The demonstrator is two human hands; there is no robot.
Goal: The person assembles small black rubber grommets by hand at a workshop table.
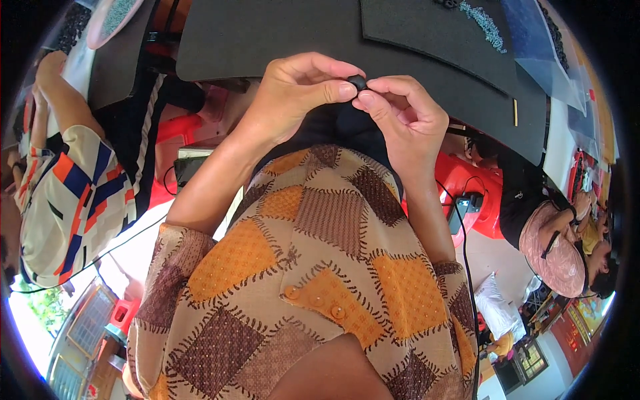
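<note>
A wide, flat, dark grey surface (pixel 267 40) fills the top of the view, and every place here is told from it. At its near edge, a small, round, black piece (pixel 358 83) sits up between two bare hands. The left hand (pixel 290 93) has a narrow grip, thumb and pointing finger pinching the piece. The right hand (pixel 415 120) pinches it from the other side, with its grip nearly closed too.

The job on this piece looks partway done, since both hands are on it. I cannot tell how many are finished. Lots of bits look left over: tiny, pale blue bits (pixel 485 27) and black rings (pixel 450 3) lie on a flat, dark board (pixel 427 27) at the surface's far right.

A thin, gold-coloured stick (pixel 515 113) lies on the surface's right side. Past its right end is a clear plastic bag (pixel 533 40). Past its left end is a pink-rimmed bowl (pixel 95 39) with blue bits in it. Two people sit nearby, one left of the surface and one right.

Fingertips hide part of the piece. A thin, black cable (pixel 470 280), below the surface's right side, could snag the right arm.
</note>
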